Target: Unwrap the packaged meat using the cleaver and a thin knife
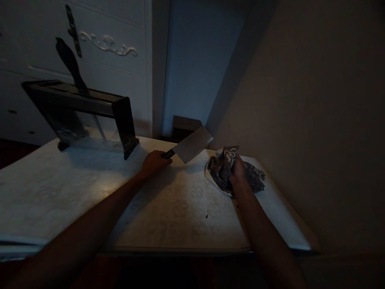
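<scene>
In my left hand [156, 162] is the dark handle of a cleaver [193, 145], its broad blade held above the table and angled up to the right. My right hand [237, 169] grips a crumpled cloth [221, 168] with a dark and pale pattern. Part of the cloth hangs or lies to the right of my wrist. Beneath the cloth shows the pale rim of something like a plate, mostly hidden. The cleaver's blade and the cloth are apart.
A knife block [120, 105] with clear sides and one black-handled knife [70, 60] in it stands at the table's back left. The pale table [180, 216] has small dark bits near its front. A wall [315, 120] borders the right; a brown box [186, 122] sits behind.
</scene>
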Demonstrator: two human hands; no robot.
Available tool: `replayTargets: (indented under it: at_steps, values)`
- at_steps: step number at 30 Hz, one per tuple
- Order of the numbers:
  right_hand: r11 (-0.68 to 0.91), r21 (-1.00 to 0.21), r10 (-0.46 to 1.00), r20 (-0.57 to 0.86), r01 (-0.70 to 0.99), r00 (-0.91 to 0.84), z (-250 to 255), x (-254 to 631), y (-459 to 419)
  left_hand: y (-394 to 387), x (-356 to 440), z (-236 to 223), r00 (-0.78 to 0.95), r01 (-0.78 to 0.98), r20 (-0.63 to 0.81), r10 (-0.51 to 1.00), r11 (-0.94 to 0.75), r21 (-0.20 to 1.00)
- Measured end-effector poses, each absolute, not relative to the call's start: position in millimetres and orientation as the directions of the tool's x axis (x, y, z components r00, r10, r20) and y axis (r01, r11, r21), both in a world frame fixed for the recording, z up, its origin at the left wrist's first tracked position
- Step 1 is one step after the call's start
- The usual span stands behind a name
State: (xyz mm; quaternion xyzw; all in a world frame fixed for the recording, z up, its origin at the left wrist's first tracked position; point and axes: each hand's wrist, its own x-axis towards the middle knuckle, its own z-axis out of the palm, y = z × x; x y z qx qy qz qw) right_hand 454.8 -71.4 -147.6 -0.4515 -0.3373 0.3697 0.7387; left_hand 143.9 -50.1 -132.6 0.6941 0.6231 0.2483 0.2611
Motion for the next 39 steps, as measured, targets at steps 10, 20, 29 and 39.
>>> replayTargets:
  at_steps: [10,20,29,39]
  values:
    - [0.414,-0.854,0.829,0.21,-0.316,0.518,-126.8,432.7,-83.9,-62.6,153.5,-126.9,0.155,0.797,0.002,0.988,-0.126,0.591]
    - [0.503,-0.864,0.79,0.443,-0.035,0.424,-121.7,382.2,-104.3,-78.5,165.6,-121.3,0.18,0.826,0.029,0.983,-0.167,0.538]
    - [0.745,-0.426,0.65,0.637,0.514,-0.414,-142.6,365.1,-111.3,-87.4,174.0,-121.9,0.24,0.825,0.037,0.97,-0.224,0.518]
    - [0.711,-0.086,0.598,0.597,0.698,-0.535,-146.2,373.8,-100.5,-84.5,172.9,-124.2,0.248,0.814,0.039,0.968,-0.23,0.534]
